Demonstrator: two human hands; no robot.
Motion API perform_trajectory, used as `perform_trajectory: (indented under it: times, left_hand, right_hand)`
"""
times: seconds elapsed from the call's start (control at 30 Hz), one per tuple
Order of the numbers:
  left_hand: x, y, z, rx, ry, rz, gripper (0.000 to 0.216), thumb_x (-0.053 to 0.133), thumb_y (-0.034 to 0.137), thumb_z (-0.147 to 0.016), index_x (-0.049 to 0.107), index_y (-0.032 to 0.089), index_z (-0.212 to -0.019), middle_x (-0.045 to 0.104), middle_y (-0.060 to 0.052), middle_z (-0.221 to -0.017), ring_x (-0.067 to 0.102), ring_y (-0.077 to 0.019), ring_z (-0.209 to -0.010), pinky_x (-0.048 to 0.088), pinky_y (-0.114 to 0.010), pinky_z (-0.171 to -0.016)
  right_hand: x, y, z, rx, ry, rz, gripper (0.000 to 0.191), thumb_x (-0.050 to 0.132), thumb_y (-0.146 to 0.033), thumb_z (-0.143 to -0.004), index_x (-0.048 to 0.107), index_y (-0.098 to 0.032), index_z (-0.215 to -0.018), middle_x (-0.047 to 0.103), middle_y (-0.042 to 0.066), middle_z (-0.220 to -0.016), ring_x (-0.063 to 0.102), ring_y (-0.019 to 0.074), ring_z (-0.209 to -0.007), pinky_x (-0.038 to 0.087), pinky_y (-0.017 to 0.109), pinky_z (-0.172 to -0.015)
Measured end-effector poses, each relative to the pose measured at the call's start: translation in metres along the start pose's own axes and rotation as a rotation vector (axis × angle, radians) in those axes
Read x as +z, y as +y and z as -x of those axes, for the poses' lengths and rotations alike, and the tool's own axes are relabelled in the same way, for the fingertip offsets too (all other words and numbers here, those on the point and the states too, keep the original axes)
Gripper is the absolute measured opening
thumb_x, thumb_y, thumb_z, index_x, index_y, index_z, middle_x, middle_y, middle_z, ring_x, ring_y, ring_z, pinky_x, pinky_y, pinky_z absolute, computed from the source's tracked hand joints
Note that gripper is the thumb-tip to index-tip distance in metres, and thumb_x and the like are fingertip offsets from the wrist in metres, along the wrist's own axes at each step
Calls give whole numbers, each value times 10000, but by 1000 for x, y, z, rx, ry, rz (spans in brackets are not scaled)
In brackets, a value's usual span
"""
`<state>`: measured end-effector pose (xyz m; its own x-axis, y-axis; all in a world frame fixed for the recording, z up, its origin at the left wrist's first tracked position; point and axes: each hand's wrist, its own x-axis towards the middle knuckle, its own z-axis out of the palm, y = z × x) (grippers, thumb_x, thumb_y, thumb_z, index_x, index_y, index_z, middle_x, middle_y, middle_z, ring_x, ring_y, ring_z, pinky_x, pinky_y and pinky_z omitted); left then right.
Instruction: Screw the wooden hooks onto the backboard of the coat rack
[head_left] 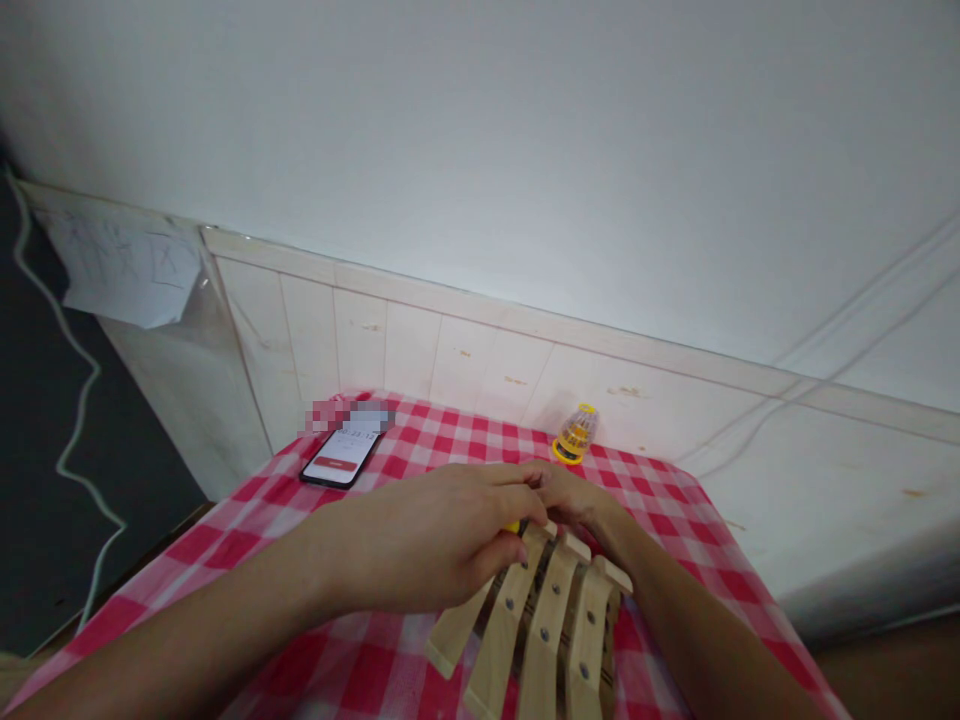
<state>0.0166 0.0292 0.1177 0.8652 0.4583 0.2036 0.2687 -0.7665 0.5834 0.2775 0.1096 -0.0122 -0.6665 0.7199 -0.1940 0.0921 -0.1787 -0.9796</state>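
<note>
A wooden piece of several pale, bent slats with dark screws (pixel 551 620) stands at the lower middle of the head view. My left hand (pixel 457 530) reaches over its far left end, with fingers bent and thumb against a slat. A bit of something yellow (pixel 513 527) shows between thumb and fingers; most of it is hidden. My right hand (pixel 566 495) curls around behind the far end of the slats, its fingertips meeting those of my left hand. What my right fingers grip is hidden.
A red-and-white checked cloth (pixel 427 435) covers the table. At its back left lies a phone (pixel 341 455) showing a timer. A yellow, cone-shaped screwdriver bit holder (pixel 576 436) stands near the panelled wall (pixel 465 360). A white cable (pixel 75 430) hangs at left.
</note>
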Motion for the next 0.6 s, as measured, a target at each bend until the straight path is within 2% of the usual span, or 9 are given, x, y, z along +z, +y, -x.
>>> perform_trajectory:
  times: [0.2,0.33,0.5,0.6]
  left_hand:
    - [3,0,-3,-103,37,-18,167,678,238,-928,720,210,-1086,745,-33,-1002,688,-200,-882,473,-277,-760]
    - [4,-4,-4,-158,32,-74,113,651,284,-945,719,195,-966,722,-25,-862,658,-183,-752,391,-270,-620]
    - [0,-5,-2,-142,60,-62,149,606,281,-971,707,186,-916,704,-14,-821,616,-153,-702,349,-266,-598]
    - [-2,-5,-4,-147,118,-72,199,586,300,-989,683,178,-866,667,0,-761,565,-136,-649,338,-260,-594]
  right_hand:
    - [3,-1,1,-28,-32,-25,429,925,-344,-651,808,-140,-1011,792,67,-987,706,181,-848,550,284,-816]
    - [2,-1,2,-39,-59,-49,527,942,-423,-654,795,-136,-1071,791,77,-1016,704,169,-812,544,282,-803]
    - [1,1,1,-42,-75,-70,561,956,-442,-641,790,-138,-1083,786,85,-1034,713,186,-874,540,289,-822]
    - [0,4,1,-30,-63,-87,546,961,-435,-630,796,-136,-1056,788,71,-966,712,177,-819,544,289,-802]
